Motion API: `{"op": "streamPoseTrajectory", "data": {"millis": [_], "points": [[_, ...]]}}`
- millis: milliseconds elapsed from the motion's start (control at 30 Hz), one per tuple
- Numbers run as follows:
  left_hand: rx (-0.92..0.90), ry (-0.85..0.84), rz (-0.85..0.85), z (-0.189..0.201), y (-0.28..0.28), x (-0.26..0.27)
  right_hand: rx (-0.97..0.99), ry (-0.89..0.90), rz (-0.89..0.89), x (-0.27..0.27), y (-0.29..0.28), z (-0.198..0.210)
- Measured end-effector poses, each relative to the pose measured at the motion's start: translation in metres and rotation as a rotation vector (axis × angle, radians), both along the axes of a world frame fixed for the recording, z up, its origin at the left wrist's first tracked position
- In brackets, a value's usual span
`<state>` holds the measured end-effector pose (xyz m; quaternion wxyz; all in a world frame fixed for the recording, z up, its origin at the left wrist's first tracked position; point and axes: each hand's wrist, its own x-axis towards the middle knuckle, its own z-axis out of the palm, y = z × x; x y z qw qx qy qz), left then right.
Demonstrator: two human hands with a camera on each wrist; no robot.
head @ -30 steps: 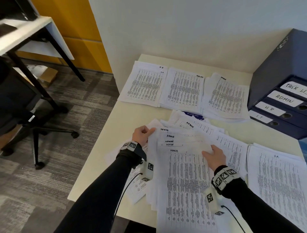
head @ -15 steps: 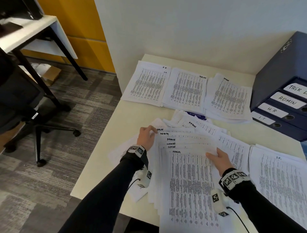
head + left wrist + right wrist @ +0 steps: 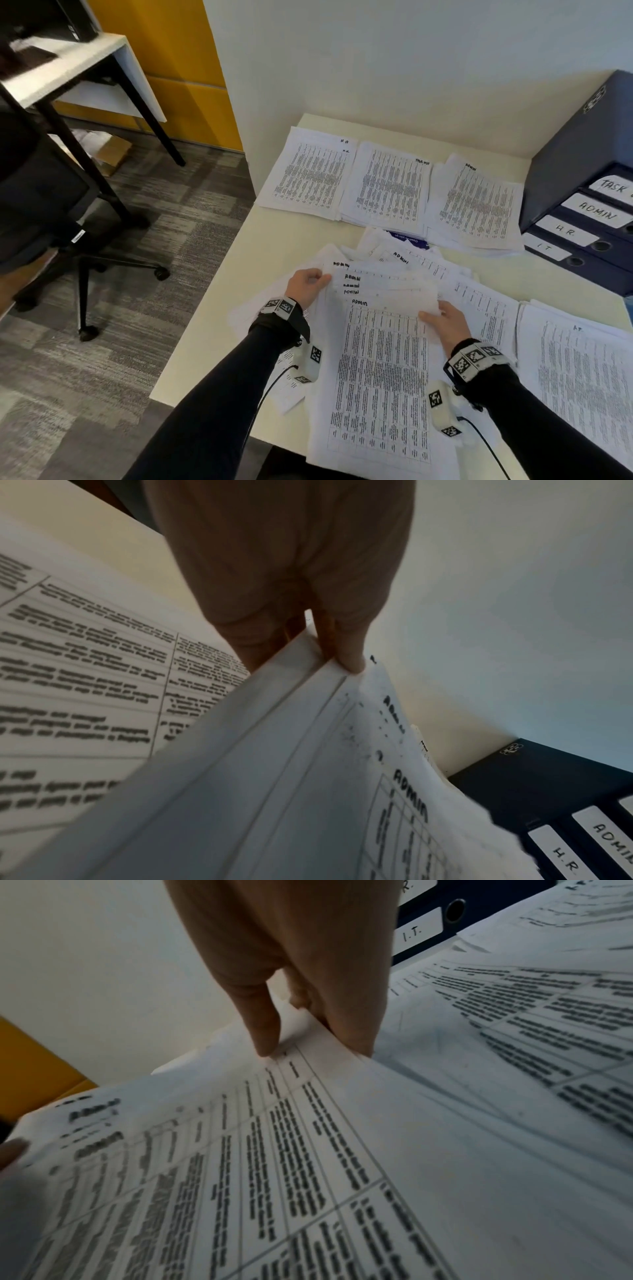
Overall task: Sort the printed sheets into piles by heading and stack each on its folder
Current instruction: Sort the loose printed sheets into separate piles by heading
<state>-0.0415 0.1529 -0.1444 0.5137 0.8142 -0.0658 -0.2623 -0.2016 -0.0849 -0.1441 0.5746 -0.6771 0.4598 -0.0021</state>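
A fanned bundle of printed sheets headed ADMIN (image 3: 380,349) is lifted off the table in front of me. My left hand (image 3: 306,286) pinches its top left corner (image 3: 329,669), thumb on top. My right hand (image 3: 445,323) pinches the right edge (image 3: 308,1047), thumb on top and fingers beneath. Loose unsorted sheets (image 3: 479,294) lie under and beyond the bundle. At the back lie three piles: HR (image 3: 308,174), TASK LIST (image 3: 387,186) and ADMIN (image 3: 479,202). An I.T. pile (image 3: 579,370) lies at the right.
Dark blue binders (image 3: 589,219) labelled TASK, ADMIN, H.R. and I.T. lie stacked at the back right. The cream table (image 3: 246,284) ends at its left and front edges. An office chair (image 3: 44,205) and another desk (image 3: 78,65) stand on the carpet to the left.
Both hands have gathered the ADMIN sheets closer and lifted them slightly; the right hand shifted from lying flat on the top sheet to pinching the bundle's right edge.
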Motion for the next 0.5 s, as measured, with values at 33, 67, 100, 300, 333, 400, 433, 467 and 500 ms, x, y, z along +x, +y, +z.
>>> {"op": "streamPoseTrajectory", "data": {"millis": [33, 67, 100, 300, 333, 400, 433, 467, 500], "points": [[0.005, 0.004, -0.002, 0.001, 0.000, 0.001, -0.061, 0.025, 0.007, 0.000, 0.002, -0.001], [0.005, 0.005, -0.006, 0.002, 0.001, 0.000, -0.125, 0.059, 0.011, -0.001, 0.005, 0.000], [-0.003, 0.007, -0.013, 0.003, 0.000, 0.000, -0.167, 0.094, 0.019, -0.003, 0.008, 0.002], [0.062, -0.035, 0.009, 0.002, 0.000, -0.002, -0.237, 0.143, 0.031, -0.010, 0.016, 0.006], [0.085, -0.057, 0.007, 0.002, -0.001, -0.004, -0.236, 0.149, 0.031, -0.010, 0.017, 0.005], [0.069, -0.055, 0.022, -0.001, -0.002, -0.011, -0.207, 0.142, -0.009, -0.007, 0.015, 0.002], [0.013, -0.013, 0.045, -0.001, -0.003, -0.014, -0.193, 0.132, -0.048, -0.004, 0.015, 0.003], [-0.065, 0.041, 0.074, -0.001, -0.004, -0.017, -0.173, 0.112, -0.091, 0.000, 0.016, 0.006], [-0.151, 0.092, 0.103, 0.000, -0.005, -0.020, -0.132, 0.069, -0.123, 0.005, 0.017, 0.007]]}}
